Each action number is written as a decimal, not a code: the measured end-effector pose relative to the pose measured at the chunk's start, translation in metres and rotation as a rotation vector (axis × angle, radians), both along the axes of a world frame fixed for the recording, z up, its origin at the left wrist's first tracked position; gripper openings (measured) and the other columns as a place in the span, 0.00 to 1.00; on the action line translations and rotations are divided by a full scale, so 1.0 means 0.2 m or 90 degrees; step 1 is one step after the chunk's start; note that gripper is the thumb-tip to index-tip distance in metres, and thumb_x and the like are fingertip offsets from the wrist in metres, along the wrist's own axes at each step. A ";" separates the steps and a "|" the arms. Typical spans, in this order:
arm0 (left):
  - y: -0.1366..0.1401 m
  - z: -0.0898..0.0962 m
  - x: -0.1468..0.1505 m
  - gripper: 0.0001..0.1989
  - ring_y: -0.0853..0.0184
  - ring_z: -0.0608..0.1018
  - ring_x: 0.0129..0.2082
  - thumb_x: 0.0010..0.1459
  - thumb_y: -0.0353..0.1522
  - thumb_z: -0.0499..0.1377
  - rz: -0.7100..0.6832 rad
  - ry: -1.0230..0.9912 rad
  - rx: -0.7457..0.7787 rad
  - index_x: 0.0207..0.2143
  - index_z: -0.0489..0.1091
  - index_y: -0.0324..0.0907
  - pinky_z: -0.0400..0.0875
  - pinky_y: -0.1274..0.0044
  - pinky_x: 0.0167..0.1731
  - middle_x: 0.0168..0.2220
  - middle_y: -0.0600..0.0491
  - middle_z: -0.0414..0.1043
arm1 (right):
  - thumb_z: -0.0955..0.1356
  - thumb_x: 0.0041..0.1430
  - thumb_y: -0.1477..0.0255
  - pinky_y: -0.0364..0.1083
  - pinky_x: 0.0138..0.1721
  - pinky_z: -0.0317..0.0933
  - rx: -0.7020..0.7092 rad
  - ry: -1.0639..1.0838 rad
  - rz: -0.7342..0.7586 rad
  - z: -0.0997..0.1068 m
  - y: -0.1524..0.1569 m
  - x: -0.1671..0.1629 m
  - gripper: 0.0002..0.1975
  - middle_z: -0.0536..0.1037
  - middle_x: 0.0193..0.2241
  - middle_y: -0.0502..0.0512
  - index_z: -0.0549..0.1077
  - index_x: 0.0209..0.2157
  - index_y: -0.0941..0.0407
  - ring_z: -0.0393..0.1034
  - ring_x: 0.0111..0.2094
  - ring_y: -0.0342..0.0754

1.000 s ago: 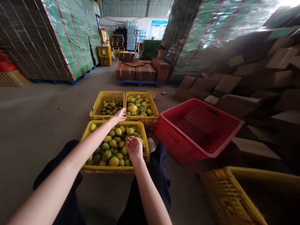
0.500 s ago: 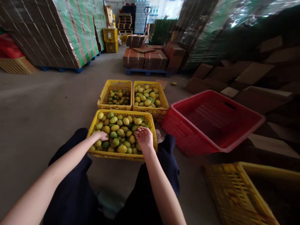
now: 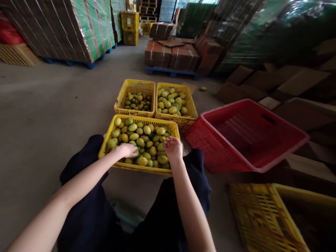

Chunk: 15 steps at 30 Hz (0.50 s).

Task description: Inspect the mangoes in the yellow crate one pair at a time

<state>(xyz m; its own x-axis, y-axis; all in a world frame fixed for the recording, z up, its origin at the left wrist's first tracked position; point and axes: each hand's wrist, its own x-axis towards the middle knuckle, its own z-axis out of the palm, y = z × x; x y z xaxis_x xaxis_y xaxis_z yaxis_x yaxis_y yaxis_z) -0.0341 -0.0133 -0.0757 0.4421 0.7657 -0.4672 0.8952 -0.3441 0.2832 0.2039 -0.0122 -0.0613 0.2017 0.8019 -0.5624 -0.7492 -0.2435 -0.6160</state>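
A yellow crate (image 3: 106,141) full of green and yellow lemons (image 3: 147,130) stands on the floor between my knees. My left hand (image 3: 127,150) reaches into its front middle, fingers bent round a green lemon (image 3: 136,152) that they partly hide. Over the right side of the crate is my right hand (image 3: 173,148), turned inward with loosely curled, slightly parted fingers. No fruit shows in it, and lemons lie just beside its fingertips.
Behind stand two yellow crates, the left (image 3: 119,99) and right (image 3: 193,113), with more lemons inside. At right a red crate (image 3: 203,147) is tilted, and a yellow crate (image 3: 252,210) sits nearer. Boxes (image 3: 183,57) on a blue pallet and loose cardboard (image 3: 238,75) lie beyond.
My left hand has moved right and toward me over the lemons, onto a green one. My right hand stays at the crate's right side. The view has tipped down and shifted slightly left.
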 end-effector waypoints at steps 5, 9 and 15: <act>-0.05 0.12 -0.06 0.17 0.48 0.80 0.49 0.67 0.36 0.55 -0.021 0.057 0.013 0.51 0.74 0.36 0.71 0.65 0.48 0.52 0.35 0.78 | 0.67 0.49 0.74 0.40 0.20 0.62 -0.005 -0.053 -0.016 -0.03 0.02 0.08 0.04 0.73 0.20 0.46 0.65 0.25 0.53 0.67 0.19 0.41; -0.04 0.14 -0.16 0.19 0.49 0.80 0.52 0.67 0.37 0.54 -0.012 0.102 0.003 0.56 0.73 0.38 0.71 0.65 0.49 0.55 0.36 0.77 | 0.68 0.46 0.71 0.42 0.23 0.65 0.012 -0.111 -0.014 -0.09 -0.03 0.13 0.05 0.74 0.23 0.47 0.66 0.26 0.52 0.69 0.22 0.43; -0.03 0.20 -0.27 0.24 0.46 0.79 0.55 0.69 0.37 0.51 0.013 0.108 0.002 0.60 0.69 0.31 0.71 0.64 0.52 0.56 0.31 0.75 | 0.63 0.52 0.58 0.50 0.34 0.72 0.029 -0.581 0.091 -0.18 0.01 0.19 0.12 0.76 0.30 0.53 0.67 0.32 0.51 0.75 0.32 0.51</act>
